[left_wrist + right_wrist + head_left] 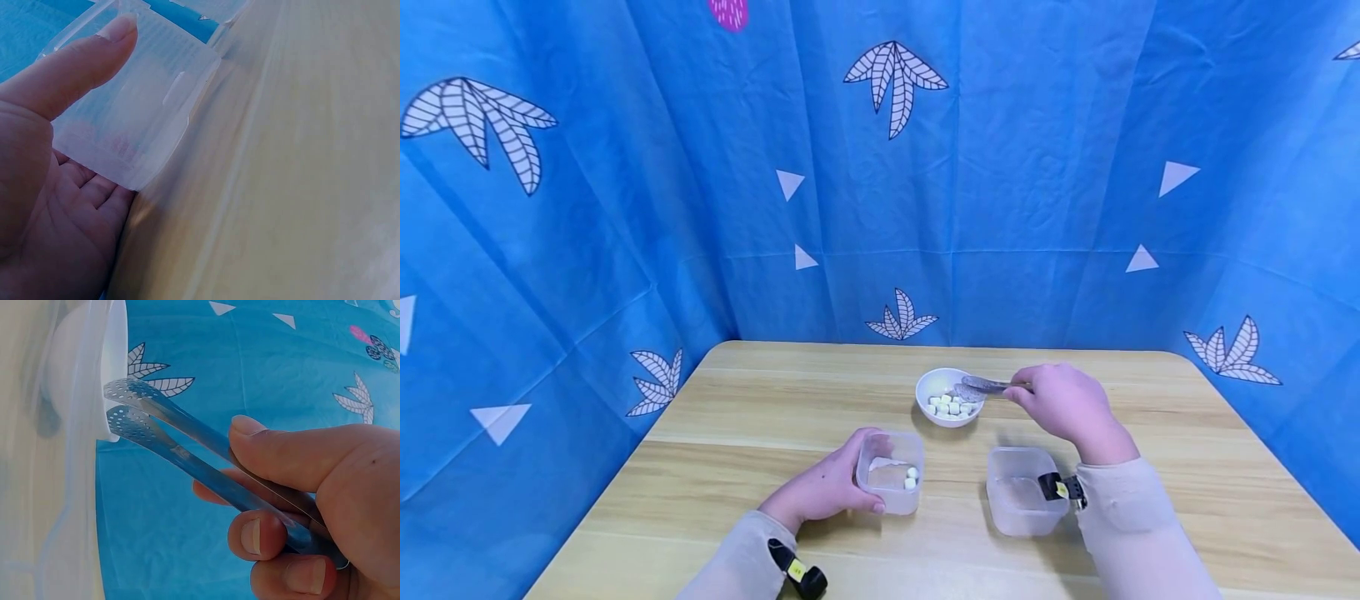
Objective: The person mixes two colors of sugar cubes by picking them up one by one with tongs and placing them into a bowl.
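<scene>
My right hand [1067, 408] grips metal tongs [200, 462], thumb on one arm and fingers curled under the other. The tongs' perforated tips [134, 424] stand slightly apart at the rim of a white bowl [927, 413]. Several small white marshmallow-like pieces [953, 408] lie in the bowl. My left hand [827, 487] holds a clear plastic container [901, 502] by its left side, with the thumb along the near wall and the fingers round the far side. Inside it, two white pieces [911, 478] sit near the right wall.
A second clear plastic container [1022, 522] stands on the wooden table [760, 400], below my right forearm. Blue patterned cloth [1037, 167] hangs behind the table and along its sides.
</scene>
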Tool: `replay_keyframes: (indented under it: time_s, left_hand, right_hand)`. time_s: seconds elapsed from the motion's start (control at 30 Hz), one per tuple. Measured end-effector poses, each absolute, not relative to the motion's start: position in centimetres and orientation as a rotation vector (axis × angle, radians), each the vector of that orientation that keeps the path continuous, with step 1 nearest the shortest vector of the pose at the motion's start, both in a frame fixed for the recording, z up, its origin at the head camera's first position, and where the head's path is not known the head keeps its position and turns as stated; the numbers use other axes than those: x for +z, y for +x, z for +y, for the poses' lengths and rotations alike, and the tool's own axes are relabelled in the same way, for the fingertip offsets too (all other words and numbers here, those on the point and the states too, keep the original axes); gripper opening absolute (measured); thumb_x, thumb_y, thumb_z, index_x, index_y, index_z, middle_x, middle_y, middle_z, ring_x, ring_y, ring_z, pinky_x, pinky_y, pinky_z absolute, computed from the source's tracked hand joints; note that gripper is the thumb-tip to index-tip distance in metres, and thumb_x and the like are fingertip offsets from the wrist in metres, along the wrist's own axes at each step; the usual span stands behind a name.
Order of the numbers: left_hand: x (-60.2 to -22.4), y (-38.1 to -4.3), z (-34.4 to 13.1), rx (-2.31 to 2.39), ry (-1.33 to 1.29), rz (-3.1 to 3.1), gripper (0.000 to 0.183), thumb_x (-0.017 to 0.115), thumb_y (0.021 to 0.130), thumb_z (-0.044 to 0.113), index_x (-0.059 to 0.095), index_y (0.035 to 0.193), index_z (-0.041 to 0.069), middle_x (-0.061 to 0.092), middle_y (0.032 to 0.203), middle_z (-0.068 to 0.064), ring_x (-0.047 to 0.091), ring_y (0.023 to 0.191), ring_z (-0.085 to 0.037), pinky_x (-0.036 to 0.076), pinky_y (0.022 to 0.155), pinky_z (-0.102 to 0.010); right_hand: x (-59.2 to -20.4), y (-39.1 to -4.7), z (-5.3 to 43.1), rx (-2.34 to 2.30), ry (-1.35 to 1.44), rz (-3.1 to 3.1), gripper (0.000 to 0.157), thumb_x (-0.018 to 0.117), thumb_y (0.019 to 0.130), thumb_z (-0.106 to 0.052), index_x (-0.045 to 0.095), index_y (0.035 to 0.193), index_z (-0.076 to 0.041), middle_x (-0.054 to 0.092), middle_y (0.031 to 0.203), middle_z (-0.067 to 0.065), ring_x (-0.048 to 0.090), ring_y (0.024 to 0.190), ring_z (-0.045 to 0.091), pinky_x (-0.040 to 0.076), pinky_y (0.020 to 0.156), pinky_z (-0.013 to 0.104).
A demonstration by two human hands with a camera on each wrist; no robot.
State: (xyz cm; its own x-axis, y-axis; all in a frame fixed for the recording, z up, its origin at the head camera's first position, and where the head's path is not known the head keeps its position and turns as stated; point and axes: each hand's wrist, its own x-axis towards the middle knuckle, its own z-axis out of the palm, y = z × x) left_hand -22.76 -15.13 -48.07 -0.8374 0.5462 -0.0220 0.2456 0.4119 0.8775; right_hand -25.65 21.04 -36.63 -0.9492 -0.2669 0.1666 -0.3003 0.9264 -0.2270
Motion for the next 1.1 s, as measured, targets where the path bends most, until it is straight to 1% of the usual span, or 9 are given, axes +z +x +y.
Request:
replay_keyframes:
  time_s: [0.17, 0.3, 0.4, 0.5, 0.63, 0.83, 1.0, 1.1]
  left_hand:
    - [-48.0, -22.6, -15.1, 1.393, 0.703, 2.371, 0.089, 0.089, 0.076, 0.028, 0.035, 0.146, 0.026, 0.050, 0.145, 0.002, 0.047, 0.131, -0.021, 0.036, 0.110, -0.045]
    - [-48.1, -22.6, -15.1, 1.391, 0.708, 2.374, 0.087, 0.089, 0.076, 0.028, 0.035, 0.145, 0.026, 0.051, 0.144, 0.003, 0.047, 0.130, -0.021, 0.036, 0.110, -0.045]
    - [-48.0, -22.6, -15.1, 1.390, 0.701, 2.375, 0.087, 0.089, 0.076, 0.028, 0.035, 0.145, 0.026, 0.050, 0.144, 0.003, 0.047, 0.130, -0.021, 0.036, 0.110, -0.046]
    - [-47.9, -22.5, -15.1, 1.390, 0.705, 2.380, 0.088, 0.089, 0.076, 0.028, 0.035, 0.146, 0.026, 0.051, 0.145, 0.002, 0.048, 0.130, -0.022, 0.036, 0.110, -0.047]
    - [-47.7, -22.4, -15.1, 1.390, 0.714, 2.384, 0.088, 0.089, 0.076, 0.027, 0.035, 0.146, 0.025, 0.051, 0.145, 0.001, 0.048, 0.131, -0.022, 0.036, 0.110, -0.047]
    - [-47.8, -22.5, -15.1, 1.392, 0.713, 2.378, 0.088, 0.088, 0.076, 0.028, 0.035, 0.146, 0.026, 0.050, 0.146, 0.002, 0.047, 0.131, -0.021, 0.035, 0.110, -0.047]
    - [-47.9, -22.5, -15.1, 1.379, 0.734, 2.390, 0.088, 0.088, 0.077, 0.029, 0.035, 0.147, 0.026, 0.050, 0.146, 0.001, 0.048, 0.131, -0.021, 0.036, 0.110, -0.047]
    - [-48.0, -22.6, -15.1, 1.369, 0.720, 2.395, 0.089, 0.088, 0.076, 0.031, 0.034, 0.147, 0.028, 0.050, 0.145, 0.003, 0.048, 0.130, -0.020, 0.036, 0.110, -0.046]
  right_hand:
    - [-36.5, -25.5, 21.0, 0.378, 0.438, -2.943, 0.024, 0.067, 0.096, -0.039, 0.078, 0.107, -0.021, 0.075, 0.103, 0.002, 0.069, 0.093, 0.030, 0.054, 0.067, 0.051]
    - [-36.1, -25.2, 21.0, 0.390, 0.477, -2.922, 0.026, 0.067, 0.096, -0.039, 0.078, 0.109, -0.020, 0.075, 0.104, 0.002, 0.069, 0.094, 0.030, 0.055, 0.071, 0.053]
    - [-35.7, -24.8, 20.9, 0.416, 0.534, -2.890, 0.025, 0.067, 0.096, -0.039, 0.077, 0.109, -0.021, 0.075, 0.102, -0.001, 0.070, 0.092, 0.027, 0.055, 0.074, 0.053]
    - [-35.3, -24.4, 20.7, 0.442, 0.592, -2.859, 0.023, 0.068, 0.096, -0.039, 0.077, 0.108, -0.022, 0.073, 0.095, -0.006, 0.067, 0.082, 0.019, 0.054, 0.070, 0.048]
    - [-34.9, -24.0, 20.5, 0.454, 0.662, -2.831, 0.021, 0.069, 0.095, -0.039, 0.077, 0.107, -0.023, 0.070, 0.087, -0.013, 0.058, 0.072, 0.010, 0.051, 0.066, 0.042]
    - [-34.6, -23.3, 19.7, 0.503, 0.781, -2.802, 0.017, 0.070, 0.094, -0.037, 0.077, 0.105, -0.025, 0.064, 0.080, -0.018, 0.054, 0.069, 0.009, 0.046, 0.064, 0.035]
    - [-34.5, -22.8, 18.6, 0.530, 0.921, -2.783, 0.018, 0.071, 0.094, -0.036, 0.077, 0.106, -0.025, 0.065, 0.085, -0.020, 0.055, 0.071, 0.006, 0.048, 0.067, 0.033]
    - [-34.5, -22.7, 17.8, 0.513, 1.012, -2.784, 0.019, 0.071, 0.095, -0.036, 0.076, 0.107, -0.023, 0.065, 0.086, -0.020, 0.054, 0.071, 0.005, 0.048, 0.066, 0.032]
